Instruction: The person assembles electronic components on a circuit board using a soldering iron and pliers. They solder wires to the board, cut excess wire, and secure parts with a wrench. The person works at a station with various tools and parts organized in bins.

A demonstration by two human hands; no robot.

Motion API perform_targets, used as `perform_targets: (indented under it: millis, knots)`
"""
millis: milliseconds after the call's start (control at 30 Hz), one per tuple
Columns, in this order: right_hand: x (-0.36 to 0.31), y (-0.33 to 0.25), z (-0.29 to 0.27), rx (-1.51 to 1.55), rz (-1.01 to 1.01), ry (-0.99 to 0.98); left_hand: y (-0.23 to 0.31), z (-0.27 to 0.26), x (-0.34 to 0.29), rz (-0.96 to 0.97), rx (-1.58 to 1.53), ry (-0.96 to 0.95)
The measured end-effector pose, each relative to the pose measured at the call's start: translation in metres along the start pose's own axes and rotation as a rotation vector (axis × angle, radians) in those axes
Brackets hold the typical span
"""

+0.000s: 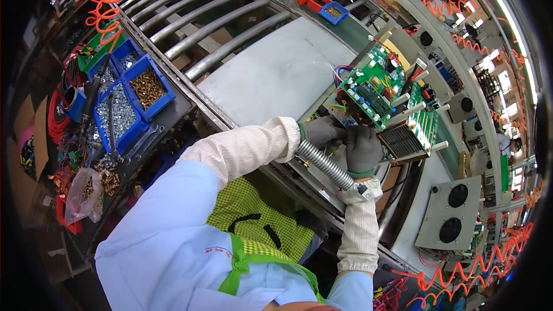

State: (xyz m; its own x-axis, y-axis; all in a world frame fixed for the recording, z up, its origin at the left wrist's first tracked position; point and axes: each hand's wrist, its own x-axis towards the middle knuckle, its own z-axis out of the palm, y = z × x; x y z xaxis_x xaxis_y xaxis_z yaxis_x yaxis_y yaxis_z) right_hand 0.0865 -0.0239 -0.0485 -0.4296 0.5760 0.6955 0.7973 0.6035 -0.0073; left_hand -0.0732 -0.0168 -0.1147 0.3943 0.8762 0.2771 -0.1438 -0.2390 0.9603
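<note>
Both my hands wear grey gloves and meet at the near left edge of an electronic assembly with green circuit boards [374, 89], white posts and a dark finned heat sink [404, 141]. My left hand [322, 131] reaches in from the left, its fingers bent toward the assembly's wiring. Beside it, my right hand [364, 148] is closed, fingers curled in a pinch. Whatever lies between the fingertips is hidden by the gloves. A coiled silver spring-like tube [325, 165] runs just below my hands, close to both wrists. Coloured wires [341, 73] stick out at the assembly's far left.
A metal roller conveyor [213, 29] and a pale flat plate [276, 69] lie ahead. To the left, blue bins [118, 118] hold screws and brass parts beside wrenches [141, 141]. A panel with two black fans [452, 213] stands right. Orange coiled hoses [472, 270] hang around.
</note>
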Motion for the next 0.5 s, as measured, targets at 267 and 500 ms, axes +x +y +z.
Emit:
perform_targets:
  millis: [267, 500]
  knots:
    - [0.004, 0.006, -0.010, 0.360, 0.068, -0.070, 0.008, -0.005, -0.004, 0.332, 0.635, -0.085]
    - [0.007, 0.010, -0.020, 0.386, 0.055, -0.130, 0.006, 0.000, -0.002, 0.012, 0.084, -0.050]
